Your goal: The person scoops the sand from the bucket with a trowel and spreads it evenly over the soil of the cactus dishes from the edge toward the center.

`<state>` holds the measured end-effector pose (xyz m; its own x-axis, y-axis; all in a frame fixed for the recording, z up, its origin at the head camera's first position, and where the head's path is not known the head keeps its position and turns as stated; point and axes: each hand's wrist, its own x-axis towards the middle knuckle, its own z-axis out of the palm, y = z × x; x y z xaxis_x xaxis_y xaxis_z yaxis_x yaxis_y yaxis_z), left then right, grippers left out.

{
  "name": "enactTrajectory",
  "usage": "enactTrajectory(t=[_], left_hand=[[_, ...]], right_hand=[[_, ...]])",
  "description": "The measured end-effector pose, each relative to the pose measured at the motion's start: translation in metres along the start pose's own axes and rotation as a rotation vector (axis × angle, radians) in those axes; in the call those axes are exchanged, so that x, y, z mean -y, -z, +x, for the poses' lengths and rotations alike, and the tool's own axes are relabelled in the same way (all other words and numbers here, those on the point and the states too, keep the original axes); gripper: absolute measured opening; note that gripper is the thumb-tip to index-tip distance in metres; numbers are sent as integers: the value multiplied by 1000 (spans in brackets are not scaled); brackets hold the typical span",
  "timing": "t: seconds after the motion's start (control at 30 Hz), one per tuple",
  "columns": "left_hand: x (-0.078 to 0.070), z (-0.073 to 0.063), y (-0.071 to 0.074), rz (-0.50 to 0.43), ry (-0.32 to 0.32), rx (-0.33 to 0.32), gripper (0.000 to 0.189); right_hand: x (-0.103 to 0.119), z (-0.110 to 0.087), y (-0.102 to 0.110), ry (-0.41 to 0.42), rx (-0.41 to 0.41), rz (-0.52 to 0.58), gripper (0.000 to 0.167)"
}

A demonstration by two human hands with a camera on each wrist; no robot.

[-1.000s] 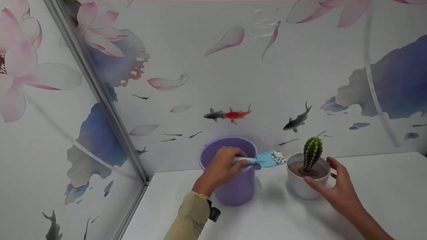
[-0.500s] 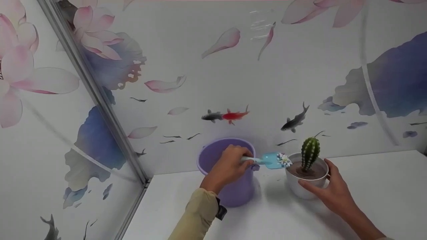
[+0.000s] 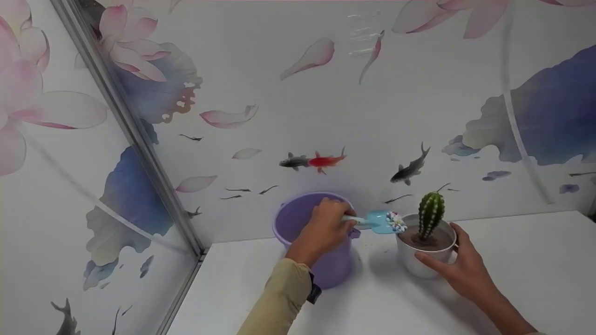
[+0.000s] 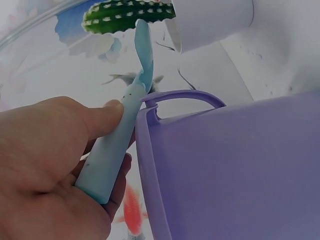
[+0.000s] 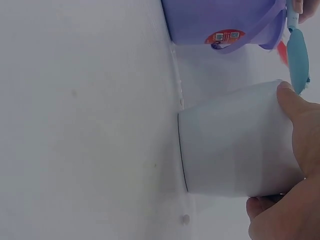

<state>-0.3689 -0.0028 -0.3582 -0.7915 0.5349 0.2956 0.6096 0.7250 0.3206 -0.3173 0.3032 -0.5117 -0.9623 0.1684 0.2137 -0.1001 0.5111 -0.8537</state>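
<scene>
My left hand (image 3: 321, 232) grips the handle of a light blue toy shovel (image 3: 379, 222), its thumb laid along the handle in the left wrist view. White and coloured pebbles (image 3: 396, 222) sit on the blade, whose tip reaches the left rim of a white flowerpot (image 3: 416, 260). In the pot a green cactus (image 3: 431, 215) stands upright in brown soil. My right hand (image 3: 465, 267) holds the pot from the right, thumb at the near rim and fingers round the far side. The right wrist view shows the pot's base (image 5: 184, 155) on the table.
A purple bucket (image 3: 330, 272) stands left of the pot, under my left hand and wrist. Its handle (image 4: 187, 94) hangs on the side facing the pot. The white table (image 3: 526, 251) ends at a printed wall (image 3: 260, 139), with a metal corner strip (image 3: 135, 135) at left.
The shovel has moved right, from beside the pot to its rim. My right hand has closed in from around the pot to hold it. In the last half second little has moved.
</scene>
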Motion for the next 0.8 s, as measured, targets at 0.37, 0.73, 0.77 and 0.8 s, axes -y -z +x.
enactTrajectory(t=[0.37,0.73,0.77,0.8], left_hand=[[-13,11,-13,170,70,-9,18],[-18,14,-18,255,53,-8,20],[-19,14,-18,260,51,-10,19],[-19,15,-17,268,46,-13,19]], right_hand=[[-3,-1,1,16,-5,-7,134],[1,-1,0,-3,0,-21,137],[1,-1,1,-1,-1,-20,136],[1,-1,1,4,-2,-18,136]])
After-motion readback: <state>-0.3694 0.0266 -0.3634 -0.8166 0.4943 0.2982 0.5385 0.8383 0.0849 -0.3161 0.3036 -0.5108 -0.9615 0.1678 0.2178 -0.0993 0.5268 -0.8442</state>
